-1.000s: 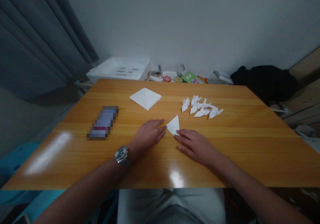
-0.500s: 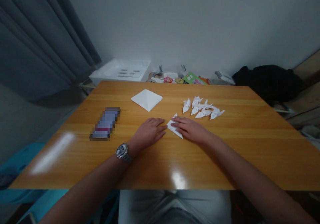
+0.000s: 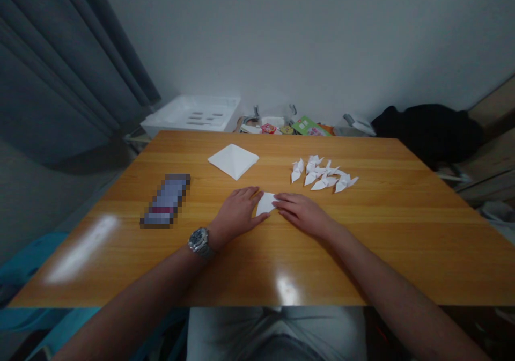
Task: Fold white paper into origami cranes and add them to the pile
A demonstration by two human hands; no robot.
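Looks most like a room in a home, judging by a long grey curtain [image 3: 60, 55], a plain pale wall [image 3: 281, 44], a glossy wooden worktop [image 3: 322, 270], and a slotted white tray [image 3: 181, 105], loose clutter [image 3: 310, 126] and a black heap [image 3: 426, 130] behind.

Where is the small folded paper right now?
Head view, centre: the small folded paper lies on the table between the left hand and right hand.

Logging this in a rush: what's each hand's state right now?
Left hand: open, palm down, touching the left side of the small folded paper.
Right hand: open, palm down, touching its right side.
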